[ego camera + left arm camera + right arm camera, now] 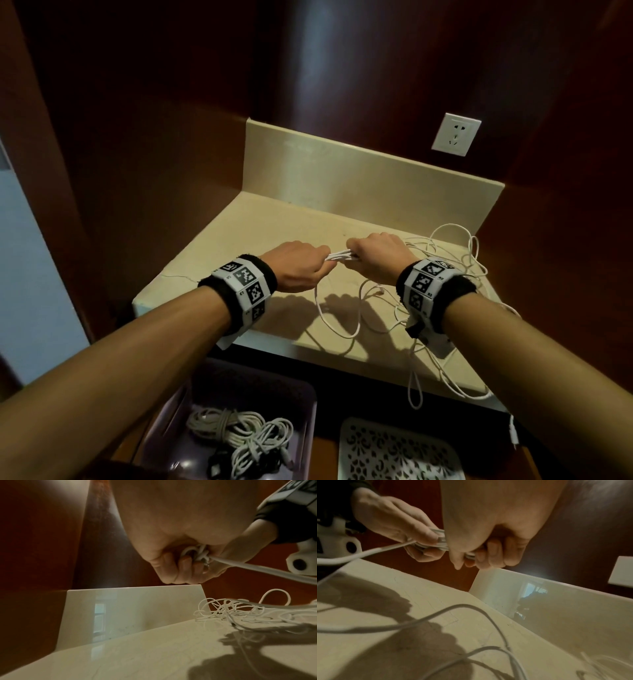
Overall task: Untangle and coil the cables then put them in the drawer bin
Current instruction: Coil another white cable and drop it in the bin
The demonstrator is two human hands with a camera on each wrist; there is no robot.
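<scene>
The left hand [297, 265] and the right hand [378, 257] are both fisted above the middle of the counter [219, 253], knuckles nearly touching, each with fingers curled round the same short bundle of white cable [337, 256]. The left wrist view shows several turns of that bundle bunched inside the curled fingers [186, 566], so the left hand likely serves as the anchor that keeps the finished turns from springing apart. The right wrist view shows the right hand closed on the other end of the bundle, probably to feed or wrap the next turn. Holding it in the air, clear of the counter, lets the loose tail hang free rather than catch.

From the hands outward: at about 5 o'clock a slack loop [342, 318] drops to the counter, and at 3 to 4 o'clock lies the remaining tangle of white cables [455, 260], spilling over the front edge, still to be sorted.

At 7 o'clock, below the counter's edge, the purple bin [301, 404] sits open in the drawer, placed close so coils can be dropped straight in; coiled cables [239, 442] already rest inside. A white patterned tray [400, 452] lies at 5 o'clock beside it, and a wall socket [455, 134] at 1 o'clock.
</scene>
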